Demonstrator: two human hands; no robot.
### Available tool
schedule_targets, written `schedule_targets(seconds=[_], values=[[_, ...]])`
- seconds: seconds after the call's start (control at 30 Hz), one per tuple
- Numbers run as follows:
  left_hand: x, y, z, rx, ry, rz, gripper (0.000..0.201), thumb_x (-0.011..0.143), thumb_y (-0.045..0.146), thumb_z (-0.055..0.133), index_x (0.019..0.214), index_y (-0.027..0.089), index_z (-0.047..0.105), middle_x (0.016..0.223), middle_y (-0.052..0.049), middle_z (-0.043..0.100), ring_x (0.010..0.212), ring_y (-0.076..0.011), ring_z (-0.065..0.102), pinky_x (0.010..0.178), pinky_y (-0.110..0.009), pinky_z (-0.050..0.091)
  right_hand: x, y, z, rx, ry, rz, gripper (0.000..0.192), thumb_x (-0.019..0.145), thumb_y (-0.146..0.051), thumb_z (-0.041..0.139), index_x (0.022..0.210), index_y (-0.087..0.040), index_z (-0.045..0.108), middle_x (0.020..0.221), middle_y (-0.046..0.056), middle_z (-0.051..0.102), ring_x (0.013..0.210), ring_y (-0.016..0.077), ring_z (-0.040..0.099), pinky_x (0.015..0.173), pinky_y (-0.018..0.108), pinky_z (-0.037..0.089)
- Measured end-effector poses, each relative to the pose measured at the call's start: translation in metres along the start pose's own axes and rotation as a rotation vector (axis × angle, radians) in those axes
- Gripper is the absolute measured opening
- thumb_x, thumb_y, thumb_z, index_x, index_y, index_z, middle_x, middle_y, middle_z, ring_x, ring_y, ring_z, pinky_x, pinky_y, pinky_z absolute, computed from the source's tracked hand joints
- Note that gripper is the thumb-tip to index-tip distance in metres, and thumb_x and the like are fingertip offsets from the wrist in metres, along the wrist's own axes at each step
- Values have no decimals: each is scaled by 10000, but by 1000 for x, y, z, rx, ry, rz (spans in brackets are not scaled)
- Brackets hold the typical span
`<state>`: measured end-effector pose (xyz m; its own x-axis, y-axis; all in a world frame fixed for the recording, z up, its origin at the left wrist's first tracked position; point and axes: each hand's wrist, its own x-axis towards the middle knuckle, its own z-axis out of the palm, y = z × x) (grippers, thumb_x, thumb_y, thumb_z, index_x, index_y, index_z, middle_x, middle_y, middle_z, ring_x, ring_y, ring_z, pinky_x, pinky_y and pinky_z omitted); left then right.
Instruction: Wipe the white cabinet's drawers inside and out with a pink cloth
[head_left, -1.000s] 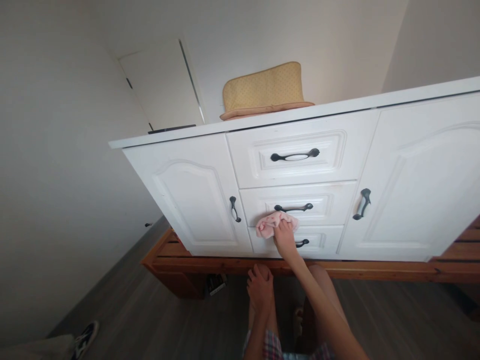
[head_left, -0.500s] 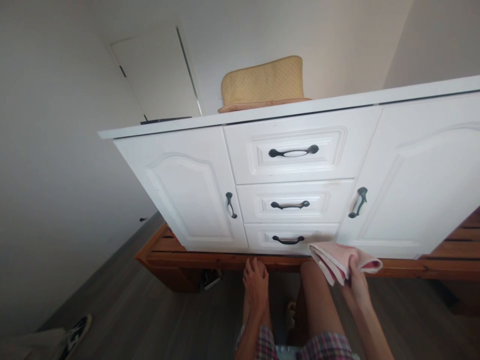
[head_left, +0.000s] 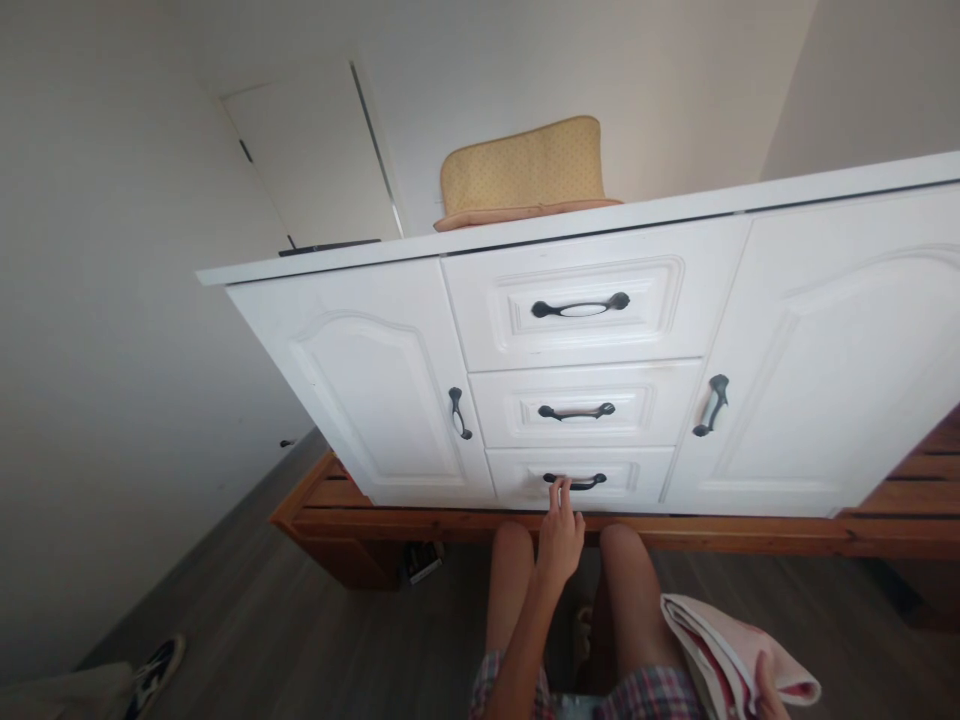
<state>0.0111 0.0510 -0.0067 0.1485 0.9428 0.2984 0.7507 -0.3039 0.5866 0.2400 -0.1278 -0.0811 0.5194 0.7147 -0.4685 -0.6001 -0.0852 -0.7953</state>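
My left hand reaches up between my knees to the bottom drawer. Its fingertips are hooked at the left part of the black drawer handle, and that drawer is closed. Low at the right, my right hand, partly cut off by the frame edge, grips a folded pink cloth with white edging beside my right thigh. Above are the middle drawer and the top drawer, both closed, each with a black handle.
The white cabinet stands on a slatted wooden bench. On its top are a yellow dotted padded piece and a flat dark object. A dark box-like item lies under the bench. Another person's shoe shows at lower left.
My left hand has gone from my left knee up and right to the bottom drawer handle. My right hand has lowered the pink cloth away from the cabinet, down and to the right.
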Motion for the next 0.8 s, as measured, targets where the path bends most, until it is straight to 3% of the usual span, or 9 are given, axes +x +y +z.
schedule_targets(seconds=[0.2, 0.4, 0.6, 0.73, 0.8], values=[[8, 5, -4, -19, -19, -61, 506, 1013, 112, 485, 1499, 236, 552, 1575, -121, 569, 1267, -242, 717, 1081, -358, 582, -1, 13, 7, -9, -10, 17, 1083, 532, -590, 870, 1571, -523, 570, 1533, 13, 666, 1402, 456, 612, 794, 598, 734], [7, 7, -9, -23, -13, -79, 364, 1048, 131, 486, 1349, 275, 629, 1418, -72, 635, 1215, -223, 715, 1043, -341, 570, 22, 11, -21, 77, 91, 81, 1040, 589, -793, 826, 1510, -341, 657, 1509, 167, 672, 1373, 512, 615, 901, 711, 681], [-23, 11, -16, -30, -24, -96, 303, 1059, 136, 476, 1222, 283, 685, 1284, -48, 684, 1080, -205, 743, 952, -325, 582, 30, 15, -45, 107, 117, 74, 960, 573, -793, 824, 1432, -385, 687, 1493, 124, 691, 1305, 518, 661, 825, 747, 656], [-54, 14, -24, -40, -56, -91, 305, 1054, 139, 484, 1197, 298, 701, 1264, -33, 701, 1052, -194, 751, 922, -308, 584, 29, 5, -59, 195, 175, 88, 919, 514, -637, 901, 1357, -325, 711, 1632, 117, 578, 1542, 471, 445, 914, 669, 657], [-66, 16, -26, -41, -72, -95, 315, 1054, 149, 486, 1214, 313, 704, 1276, -27, 702, 1044, -193, 753, 918, -304, 586, 29, -8, -65, 230, 201, 67, 902, 510, -573, 900, 1352, -313, 706, 1676, 109, 529, 1601, 461, 342, 932, 688, 646]])
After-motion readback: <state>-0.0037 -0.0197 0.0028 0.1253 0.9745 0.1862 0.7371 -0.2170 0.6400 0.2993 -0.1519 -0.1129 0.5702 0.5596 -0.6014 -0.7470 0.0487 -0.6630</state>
